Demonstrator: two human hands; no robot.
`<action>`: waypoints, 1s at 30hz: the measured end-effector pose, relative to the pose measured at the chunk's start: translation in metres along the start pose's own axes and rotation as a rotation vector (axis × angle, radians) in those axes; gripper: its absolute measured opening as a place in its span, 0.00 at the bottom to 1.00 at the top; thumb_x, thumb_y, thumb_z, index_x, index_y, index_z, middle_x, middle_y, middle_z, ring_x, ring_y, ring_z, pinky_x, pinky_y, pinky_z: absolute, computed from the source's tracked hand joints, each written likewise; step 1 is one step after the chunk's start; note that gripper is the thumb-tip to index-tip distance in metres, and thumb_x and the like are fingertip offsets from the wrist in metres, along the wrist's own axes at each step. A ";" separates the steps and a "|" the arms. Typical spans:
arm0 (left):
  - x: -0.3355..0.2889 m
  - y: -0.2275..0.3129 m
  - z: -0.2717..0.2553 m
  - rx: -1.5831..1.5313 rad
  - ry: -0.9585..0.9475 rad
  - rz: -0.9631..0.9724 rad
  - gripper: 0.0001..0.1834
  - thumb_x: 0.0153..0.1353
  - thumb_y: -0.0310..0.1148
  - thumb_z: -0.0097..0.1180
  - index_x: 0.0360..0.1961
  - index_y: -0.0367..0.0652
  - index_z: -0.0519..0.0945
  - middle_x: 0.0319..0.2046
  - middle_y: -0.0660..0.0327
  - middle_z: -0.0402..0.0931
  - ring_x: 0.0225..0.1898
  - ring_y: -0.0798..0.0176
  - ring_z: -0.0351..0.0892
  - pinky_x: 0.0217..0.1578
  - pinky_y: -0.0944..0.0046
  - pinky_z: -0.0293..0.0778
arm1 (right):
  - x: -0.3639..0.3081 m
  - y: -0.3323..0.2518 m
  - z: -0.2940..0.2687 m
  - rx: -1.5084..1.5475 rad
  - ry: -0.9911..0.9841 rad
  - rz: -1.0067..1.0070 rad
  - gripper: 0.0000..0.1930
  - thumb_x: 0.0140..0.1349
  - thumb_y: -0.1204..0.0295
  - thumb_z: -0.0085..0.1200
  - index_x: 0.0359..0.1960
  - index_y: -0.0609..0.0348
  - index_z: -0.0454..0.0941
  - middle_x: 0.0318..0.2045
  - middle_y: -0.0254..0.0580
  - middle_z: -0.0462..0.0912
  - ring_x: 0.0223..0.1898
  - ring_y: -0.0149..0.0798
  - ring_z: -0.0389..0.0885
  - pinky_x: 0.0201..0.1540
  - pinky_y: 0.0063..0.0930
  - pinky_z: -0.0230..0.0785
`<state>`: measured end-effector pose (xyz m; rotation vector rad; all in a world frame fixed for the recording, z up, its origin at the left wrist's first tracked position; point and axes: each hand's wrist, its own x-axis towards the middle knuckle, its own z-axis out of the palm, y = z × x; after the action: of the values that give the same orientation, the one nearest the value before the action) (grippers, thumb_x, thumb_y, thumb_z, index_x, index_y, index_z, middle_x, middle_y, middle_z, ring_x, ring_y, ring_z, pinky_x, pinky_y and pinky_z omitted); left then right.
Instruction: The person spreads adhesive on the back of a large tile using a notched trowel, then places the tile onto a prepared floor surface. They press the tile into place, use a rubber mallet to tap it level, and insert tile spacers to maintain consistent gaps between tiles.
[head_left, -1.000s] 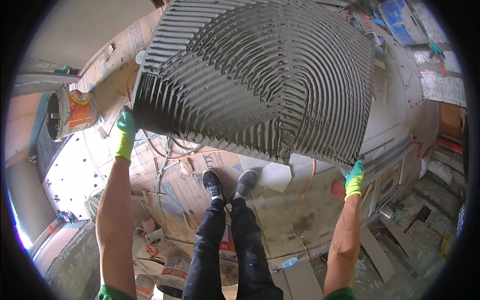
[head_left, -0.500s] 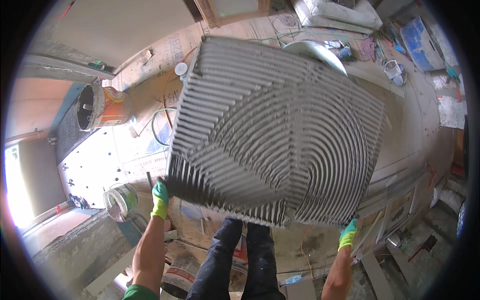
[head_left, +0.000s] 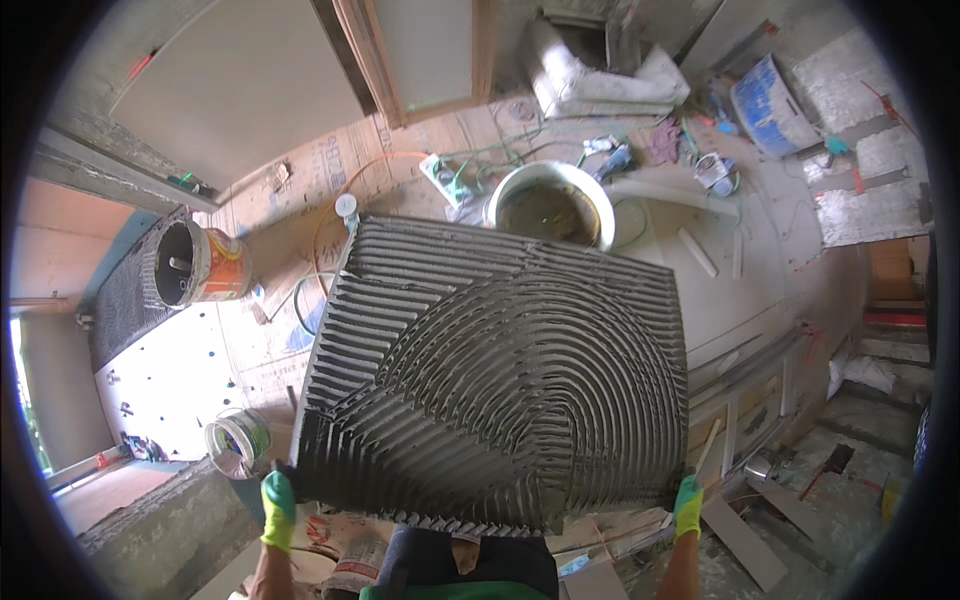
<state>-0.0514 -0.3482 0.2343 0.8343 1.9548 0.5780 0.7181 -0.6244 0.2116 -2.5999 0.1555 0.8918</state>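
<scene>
I carry a large square tile flat in front of me, its upper face covered with grey adhesive combed into curved ridges. My left hand, in a green glove, grips the tile's near left corner. My right hand, also gloved in green, grips the near right corner. The tile hides my legs and most of the floor below it.
A white bucket of grey mortar stands just past the tile's far edge. An orange bucket lies at left, a small green-white tub near my left hand. Cables, sacks, boards and a blue container litter the floor.
The tile has come down and toward me, from raised overhead to roughly waist level. Both hands kept their grip on its corners and dropped toward the lower edge.
</scene>
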 end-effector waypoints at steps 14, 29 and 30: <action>0.053 0.430 0.045 -0.134 0.019 1.028 0.17 0.72 0.39 0.50 0.46 0.35 0.81 0.38 0.57 0.82 0.36 0.67 0.82 0.39 0.67 0.79 | -0.033 -0.348 -0.112 0.829 -0.048 -0.570 0.19 0.72 0.50 0.46 0.50 0.51 0.77 0.36 0.39 0.84 0.31 0.38 0.83 0.33 0.32 0.75; 0.094 0.502 0.102 -0.628 -0.137 0.709 0.18 0.70 0.46 0.55 0.37 0.41 0.79 0.26 0.57 0.83 0.22 0.67 0.79 0.26 0.69 0.75 | 0.037 -0.439 -0.079 0.686 0.200 -0.593 0.29 0.69 0.43 0.48 0.60 0.51 0.77 0.48 0.36 0.82 0.42 0.34 0.78 0.45 0.35 0.72; 0.098 0.505 0.105 -0.637 -0.120 0.713 0.19 0.69 0.48 0.57 0.35 0.41 0.78 0.25 0.57 0.83 0.21 0.69 0.78 0.24 0.71 0.73 | 0.037 -0.444 -0.075 0.724 0.200 -0.610 0.29 0.69 0.43 0.48 0.60 0.51 0.77 0.48 0.35 0.82 0.42 0.34 0.78 0.45 0.35 0.72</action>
<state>0.1682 0.0659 0.4702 1.0917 1.1954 1.4349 0.8902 -0.2450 0.3866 -1.8689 -0.2183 0.2721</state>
